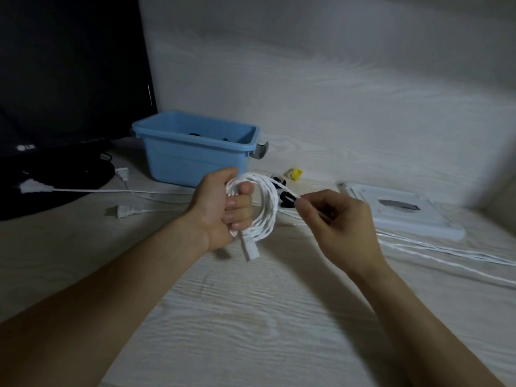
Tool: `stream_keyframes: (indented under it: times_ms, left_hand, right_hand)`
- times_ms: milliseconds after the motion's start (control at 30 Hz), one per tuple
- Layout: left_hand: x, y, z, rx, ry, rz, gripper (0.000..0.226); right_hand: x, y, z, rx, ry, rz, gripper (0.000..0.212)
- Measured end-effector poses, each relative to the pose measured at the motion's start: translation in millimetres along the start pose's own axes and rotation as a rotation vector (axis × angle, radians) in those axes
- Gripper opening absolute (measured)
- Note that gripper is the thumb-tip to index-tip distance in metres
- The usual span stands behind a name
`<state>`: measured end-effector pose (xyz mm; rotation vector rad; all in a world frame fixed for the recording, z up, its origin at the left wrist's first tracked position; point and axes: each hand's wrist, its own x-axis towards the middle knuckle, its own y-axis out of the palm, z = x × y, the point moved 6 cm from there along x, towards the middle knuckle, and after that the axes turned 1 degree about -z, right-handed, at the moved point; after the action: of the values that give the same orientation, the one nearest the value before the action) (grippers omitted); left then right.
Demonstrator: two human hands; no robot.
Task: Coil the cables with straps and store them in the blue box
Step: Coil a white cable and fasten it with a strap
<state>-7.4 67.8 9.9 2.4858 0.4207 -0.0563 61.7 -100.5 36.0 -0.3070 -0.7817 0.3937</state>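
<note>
Left hand (223,208) grips white braided cable coil (262,208) | right hand (335,219) pinches black strap (287,198) | blue box (192,152) behind

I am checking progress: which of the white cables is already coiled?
The white cable gripped in the left hand is coiled into loops. The other white cables lie loose on the table.

Bare table (251,317) lies before the blue box (192,160); loose cables (446,252) cross at right.
</note>
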Motion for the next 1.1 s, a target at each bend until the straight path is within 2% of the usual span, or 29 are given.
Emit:
stream_keyframes:
  times_ms: [133,233,367,533,600,700,800,867,967,1033,1100]
  left_hand:
    - [4,-26,-26,-0.361,0.157,-0.142,0.049]
    - [6,-50,-43,-0.526,0.237,-0.255,0.047]
    - [6,-66,-47,-0.587,0.288,-0.383,0.048]
    - [7,-53,-47,-0.594,0.355,-0.375,0.032]
    - [11,-47,-46,-0.585,0.380,-0.353,0.037]
    - [14,-39,-44,-0.358,0.456,-0.370,0.038]
    - [10,-27,-38,0.202,0.529,-0.388,0.026]
    - [8,-15,-30,0.555,0.545,-0.290,0.017]
    - [2,0,-15,0.885,0.546,-0.087,0.011]
    - [-1,8,-5,0.997,0.504,0.043,0.013]
    - [-3,12,0,0.956,0.422,0.140,0.016]
  right_hand:
    - [1,-3,-14,-0.090,0.026,0.046,0.010]
    - [-1,4,-18,-0.119,0.031,0.114,0.009]
    - [-8,25,-15,-0.159,0.013,0.252,0.008]
    - [-25,51,-6,-0.180,-0.103,0.536,0.005]
    - [-31,58,-1,-0.180,-0.144,0.600,0.010]
    - [-35,64,6,-0.152,-0.165,0.642,0.012]
    - [-35,63,10,-0.113,-0.186,0.643,0.021]
    - [-32,58,14,-0.106,-0.240,0.581,0.025]
    - [-24,47,18,-0.094,-0.280,0.437,0.017]
    - [-17,37,22,-0.091,-0.311,0.304,0.014]
    - [-13,27,26,-0.081,-0.345,0.199,0.012]
